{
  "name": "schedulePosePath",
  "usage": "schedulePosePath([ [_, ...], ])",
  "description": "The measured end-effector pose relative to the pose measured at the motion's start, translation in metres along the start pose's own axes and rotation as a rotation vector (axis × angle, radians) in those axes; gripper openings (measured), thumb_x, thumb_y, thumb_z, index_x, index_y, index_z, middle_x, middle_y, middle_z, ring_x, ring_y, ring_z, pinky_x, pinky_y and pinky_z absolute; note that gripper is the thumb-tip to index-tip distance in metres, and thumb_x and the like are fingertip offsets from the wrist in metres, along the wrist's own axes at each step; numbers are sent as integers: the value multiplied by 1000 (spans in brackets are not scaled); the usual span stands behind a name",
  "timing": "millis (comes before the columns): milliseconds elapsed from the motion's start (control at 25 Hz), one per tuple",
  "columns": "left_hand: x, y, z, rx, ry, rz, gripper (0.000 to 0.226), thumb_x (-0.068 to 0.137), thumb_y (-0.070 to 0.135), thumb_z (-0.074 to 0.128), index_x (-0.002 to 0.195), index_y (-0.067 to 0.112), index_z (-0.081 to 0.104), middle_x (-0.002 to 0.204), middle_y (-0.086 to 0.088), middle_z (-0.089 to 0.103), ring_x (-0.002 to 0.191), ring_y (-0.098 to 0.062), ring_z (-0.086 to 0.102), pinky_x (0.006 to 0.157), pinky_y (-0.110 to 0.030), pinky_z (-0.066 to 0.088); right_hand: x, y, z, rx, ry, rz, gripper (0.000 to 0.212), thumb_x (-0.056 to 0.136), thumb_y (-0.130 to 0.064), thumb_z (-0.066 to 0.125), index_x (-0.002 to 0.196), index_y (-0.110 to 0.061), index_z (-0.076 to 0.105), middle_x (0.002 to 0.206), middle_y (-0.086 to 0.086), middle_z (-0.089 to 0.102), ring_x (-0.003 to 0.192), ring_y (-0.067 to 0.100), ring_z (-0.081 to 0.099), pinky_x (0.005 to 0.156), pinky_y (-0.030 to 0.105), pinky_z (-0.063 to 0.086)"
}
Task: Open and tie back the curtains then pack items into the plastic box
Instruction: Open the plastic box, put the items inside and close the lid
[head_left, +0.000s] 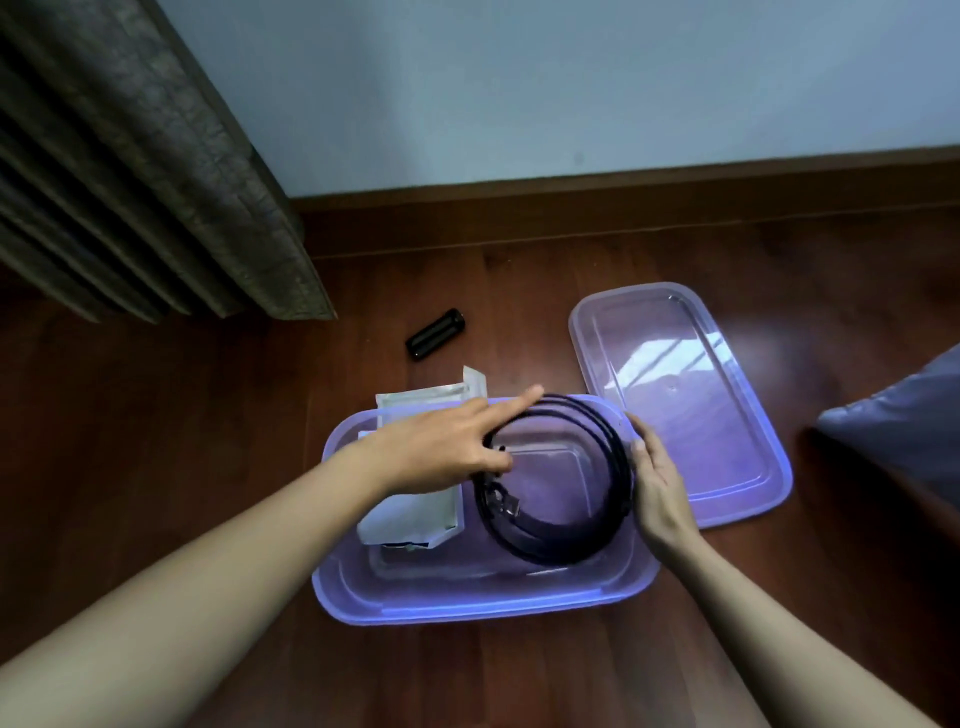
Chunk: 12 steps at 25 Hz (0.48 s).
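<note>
Coiled black cable (524, 527) rests in the plastic box's (467, 605) right half, my left hand (441, 447) pinching its left side, my right hand (660, 483) bracing the other, fingers together. It looks light and springy, so gripping opposite sides should keep it coiled.

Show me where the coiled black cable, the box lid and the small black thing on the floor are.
coiled black cable (540, 553), head view, lower arc of the coil.
box lid (675, 405), head view, its clear centre panel.
small black thing (435, 333), head view, middle of its body.
</note>
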<state>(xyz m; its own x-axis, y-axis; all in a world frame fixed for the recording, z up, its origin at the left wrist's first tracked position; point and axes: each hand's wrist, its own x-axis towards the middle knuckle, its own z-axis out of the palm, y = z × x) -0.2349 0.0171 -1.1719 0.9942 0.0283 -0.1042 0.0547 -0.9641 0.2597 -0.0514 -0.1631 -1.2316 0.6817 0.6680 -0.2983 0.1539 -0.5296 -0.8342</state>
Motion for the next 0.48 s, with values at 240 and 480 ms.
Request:
schedulePosePath([
  [240,21,23,14,273,-391,24,13,94,11,43,100,9,55,159,-10,-10,116,-32,42,66,-36,39,-2,-3,1,-106,14,31,36,102,-29,27,135,-33,41,128,3,59,116,27,53,89,34,38],
  [480,44,24,26,277,-425,-172,29,91,2,44,112,9,63,158,-15,8,118,-32,47,78,-38,46,-6,-11,2,-161,27,53,38,101,-30,27,136,-31,40,128,10,59,114,34,54,83,37,39],
])
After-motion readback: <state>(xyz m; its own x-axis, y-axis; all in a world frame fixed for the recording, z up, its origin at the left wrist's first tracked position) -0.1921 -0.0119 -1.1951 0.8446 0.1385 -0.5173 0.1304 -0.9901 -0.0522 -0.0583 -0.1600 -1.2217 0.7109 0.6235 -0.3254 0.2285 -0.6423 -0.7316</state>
